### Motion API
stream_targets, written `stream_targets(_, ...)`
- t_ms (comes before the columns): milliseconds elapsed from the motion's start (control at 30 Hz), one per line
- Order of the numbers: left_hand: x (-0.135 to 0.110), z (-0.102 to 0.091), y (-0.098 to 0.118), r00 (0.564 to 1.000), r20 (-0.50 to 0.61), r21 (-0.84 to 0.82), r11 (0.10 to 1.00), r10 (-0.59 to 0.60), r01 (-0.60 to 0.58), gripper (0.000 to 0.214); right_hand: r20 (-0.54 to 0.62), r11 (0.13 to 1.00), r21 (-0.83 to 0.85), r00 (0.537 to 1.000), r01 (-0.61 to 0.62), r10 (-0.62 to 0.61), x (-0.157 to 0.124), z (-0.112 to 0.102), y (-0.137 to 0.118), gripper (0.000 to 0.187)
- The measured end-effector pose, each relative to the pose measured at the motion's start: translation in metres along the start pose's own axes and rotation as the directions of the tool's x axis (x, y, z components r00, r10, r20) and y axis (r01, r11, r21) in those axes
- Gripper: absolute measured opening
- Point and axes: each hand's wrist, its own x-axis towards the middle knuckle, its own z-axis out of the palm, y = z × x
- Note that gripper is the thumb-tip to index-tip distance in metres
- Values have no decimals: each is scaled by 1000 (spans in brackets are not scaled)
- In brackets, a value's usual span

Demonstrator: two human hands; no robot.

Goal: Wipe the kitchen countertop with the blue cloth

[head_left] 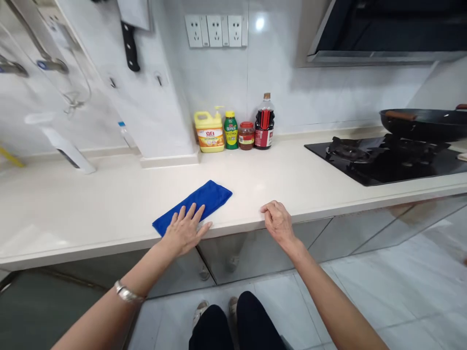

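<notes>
A folded blue cloth (pixel 209 197) lies slantwise on the white countertop (pixel 277 175), close to its front edge. Flat on the cloth rests my left hand (pixel 185 229), fingers spread and the thumb pointing right, off the cloth. My right hand (pixel 278 221) is curled at the counter's front edge, to the right of the cloth and apart from it. Its fingers are folded in, and whether anything is inside them is hidden.
Along the back wall stand a yellow detergent jug (pixel 209 133), a green bottle (pixel 230 130), a red-lidded jar (pixel 246 136) and a dark sauce bottle (pixel 264 124). A gas stove (pixel 386 158) with a wok (pixel 423 125) is right. A cleaver (pixel 130 46) hangs upper left.
</notes>
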Motion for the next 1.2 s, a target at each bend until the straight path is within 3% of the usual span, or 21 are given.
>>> stream_targets(167, -11, 4, 13, 998, -49, 7, 999, -51, 52, 69, 40, 999, 50, 999, 12, -14, -6, -6, 3, 27)
stream_targets(400, 5, 11, -6, 997, -79, -57, 998, 1, -5, 57, 101, 1000, 13, 995, -17, 16, 3, -6, 5, 21)
stream_targets(533, 23, 16, -19, 994, -88, -96, 992, 71, -80, 59, 213, 997, -71, 976, -29, 44, 23, -6, 12, 18)
stream_targets(633, 35, 17, -26, 985, -99, -148, 977, 138, -152, 62, 366, 995, -88, 927, -51, 80, 46, 0, 10, 18)
stream_targets(700, 41, 16, -28, 978, -123, -173, 966, 170, -190, 62, 418, 998, -62, 907, -30, 54, 60, 10, 2, 19)
stream_targets(767, 47, 16, -28, 973, -145, -182, 962, 179, -204, 58, 386, 998, -11, 921, 54, -45, 71, 28, -11, 25)
stream_targets(833, 51, 16, -27, 975, -150, -182, 965, 163, -189, 52, 329, 983, 50, 927, 176, -182, 78, 53, -27, 35)
stream_targets(933, 55, 17, -26, 979, -158, -213, 963, 132, -164, 49, 317, 948, 110, 893, 300, -320, 86, 94, -44, 43)
stream_targets(1067, 59, 22, -27, 970, -229, -318, 936, 78, -151, 46, 375, 961, 82, 885, 264, -275, 94, 128, -51, 43)
stream_targets(1200, 61, 27, -28, 948, -318, -351, 931, -20, -99, 49, 364, 977, 38, 907, 211, -210, 96, 125, -56, 41)
